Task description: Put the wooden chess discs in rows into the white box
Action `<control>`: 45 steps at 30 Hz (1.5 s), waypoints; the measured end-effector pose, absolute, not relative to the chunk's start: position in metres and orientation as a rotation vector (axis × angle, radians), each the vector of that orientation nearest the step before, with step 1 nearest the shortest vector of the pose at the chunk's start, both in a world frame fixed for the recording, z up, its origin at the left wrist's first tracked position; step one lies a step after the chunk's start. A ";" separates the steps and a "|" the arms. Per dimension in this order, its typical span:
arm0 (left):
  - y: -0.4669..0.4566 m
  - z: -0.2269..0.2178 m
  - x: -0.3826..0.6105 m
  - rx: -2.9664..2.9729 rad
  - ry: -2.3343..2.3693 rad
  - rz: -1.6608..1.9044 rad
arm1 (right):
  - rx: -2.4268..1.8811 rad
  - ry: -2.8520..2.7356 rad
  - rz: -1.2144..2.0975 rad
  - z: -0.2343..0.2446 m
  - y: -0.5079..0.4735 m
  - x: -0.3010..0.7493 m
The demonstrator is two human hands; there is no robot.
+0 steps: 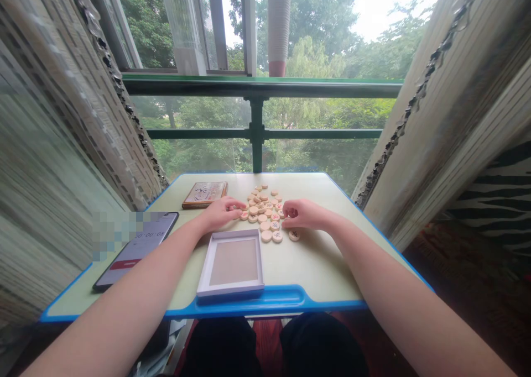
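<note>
A loose heap of round wooden xiangqi pieces (pixel 263 218), several with red or dark characters facing up, lies on the small table. My left hand (pixel 224 211) is at the heap's left edge, fingers stretched out and fingertips against the pieces there. On the opposite side, my right hand (pixel 305 214) has its fingers bent, with a gap between thumb and forefinger, close to the outer pieces; I see nothing held in it. One xiangqi piece (pixel 294 235) lies apart just below my right hand. Nearer me sits an open shallow white box (pixel 260 263) with nothing inside.
A printed box lid (pixel 205 193) lies at the table's back left. A phone (pixel 139 250) showing a timer rests at the left edge. The folding table (pixel 327 277) has a blue rim and front groove. Curtains (pixel 398 122) hang on both sides; a green railing (pixel 257 111) stands behind.
</note>
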State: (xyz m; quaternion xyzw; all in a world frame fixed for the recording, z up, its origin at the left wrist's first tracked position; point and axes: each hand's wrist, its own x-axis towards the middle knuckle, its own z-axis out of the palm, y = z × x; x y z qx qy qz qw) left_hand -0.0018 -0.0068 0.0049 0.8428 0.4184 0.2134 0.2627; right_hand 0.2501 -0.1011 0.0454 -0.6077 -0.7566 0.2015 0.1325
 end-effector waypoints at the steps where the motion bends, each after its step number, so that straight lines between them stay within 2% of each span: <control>1: -0.007 0.005 -0.001 2.275 1.134 0.575 | -1.747 -2.201 0.575 0.045 -0.101 0.249; 8: -0.007 0.006 -0.002 2.257 1.126 0.569 | -1.681 -2.228 0.590 0.042 -0.100 0.247; 16: -0.007 0.007 -0.002 2.273 1.126 0.551 | -1.673 -2.158 0.760 0.046 -0.104 0.249; 30: -0.006 0.005 -0.001 2.223 1.127 0.562 | -1.379 -2.241 0.515 0.031 -0.104 0.230; 45: -0.012 0.008 0.001 2.259 1.128 0.605 | -1.534 -2.233 0.349 0.025 -0.102 0.221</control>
